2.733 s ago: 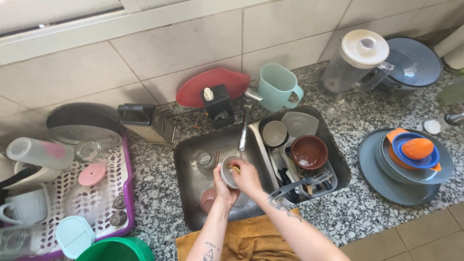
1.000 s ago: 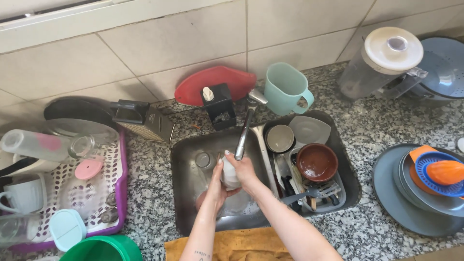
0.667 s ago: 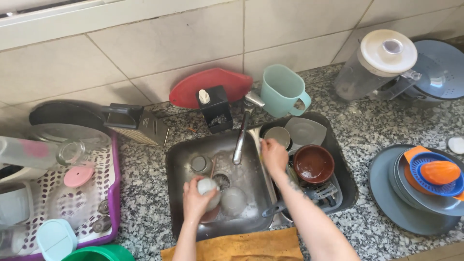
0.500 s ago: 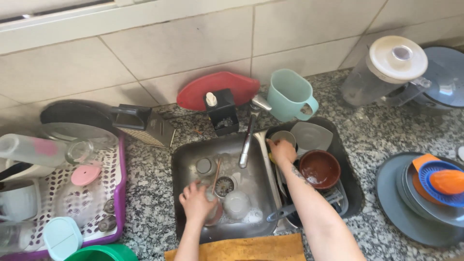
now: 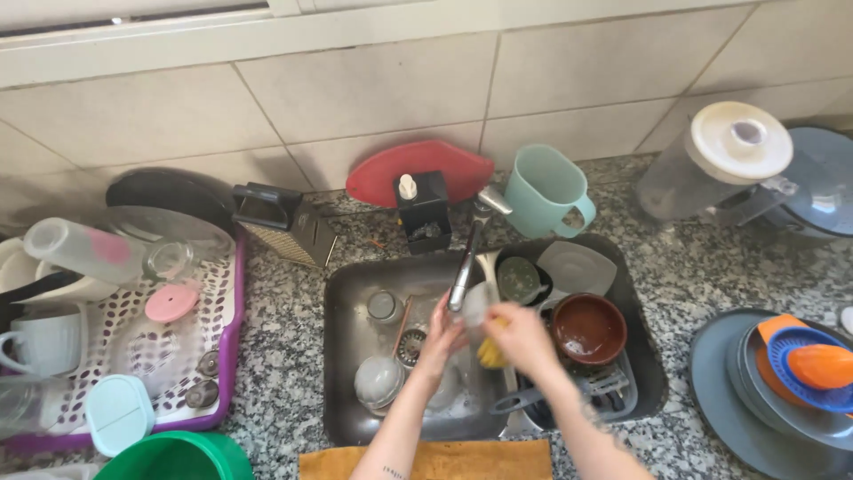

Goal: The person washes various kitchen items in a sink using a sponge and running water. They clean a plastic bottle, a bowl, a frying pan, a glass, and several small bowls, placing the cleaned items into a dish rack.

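Note:
Both my hands meet in the steel sink (image 5: 345, 356), just under the faucet (image 5: 466, 258). My left hand (image 5: 442, 336) grips a clear glass (image 5: 475, 304) from the left side. My right hand (image 5: 522, 338) presses a yellow sponge (image 5: 489, 354) against the glass's lower part. An upturned glass (image 5: 379, 380) and a small jar (image 5: 384, 306) lie in the sink to the left of my hands. A brown bowl (image 5: 586, 329) sits in the dark dish tub (image 5: 641, 356) just right of my right hand.
A purple drying rack (image 5: 233, 311) with cups and lids stands at left, a green bucket (image 5: 178, 458) below it. Behind the sink are a grater (image 5: 284, 222), black soap dispenser (image 5: 422, 209), red board (image 5: 418, 169) and teal mug (image 5: 546, 191). A pitcher (image 5: 711, 169) and stacked plates (image 5: 720, 382) sit at right.
My left hand lowered one glass into the sink while my right reached to the dish tub. Both hands have come back together under the faucet with a glass and a sponge.

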